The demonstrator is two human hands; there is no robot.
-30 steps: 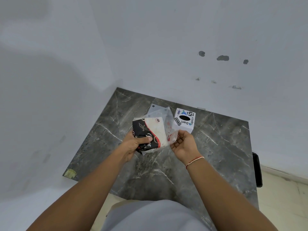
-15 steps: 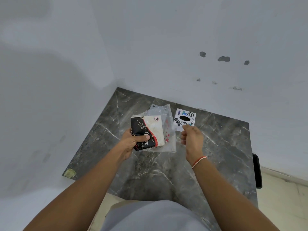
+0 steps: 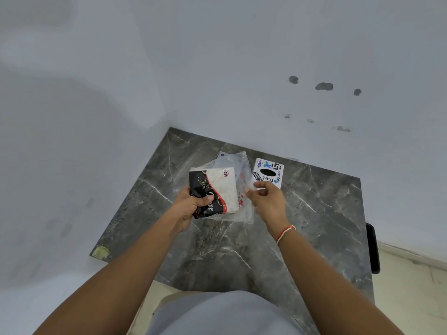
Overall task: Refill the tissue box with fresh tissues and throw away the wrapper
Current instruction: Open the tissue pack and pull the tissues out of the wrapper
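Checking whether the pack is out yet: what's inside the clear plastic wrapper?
The clear wrapper still holds the black, red and white tissue pack, gripped by the left hand. The right hand pinches the wrapper's edge. The pack's underside is hidden.

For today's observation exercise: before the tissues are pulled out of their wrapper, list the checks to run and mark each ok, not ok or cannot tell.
1. Left hand grips the tissue pack firmly: ok.
2. Right hand fingers pinch the clear wrapper edge: ok.
3. Wrapper already open at the pulling end: cannot tell.
4. Tissue box stands within reach on the marble table, opening up: ok.
5. Box empty inside: cannot tell, the slot only shows dark.
6. Bin for the wrapper in view: not ok.
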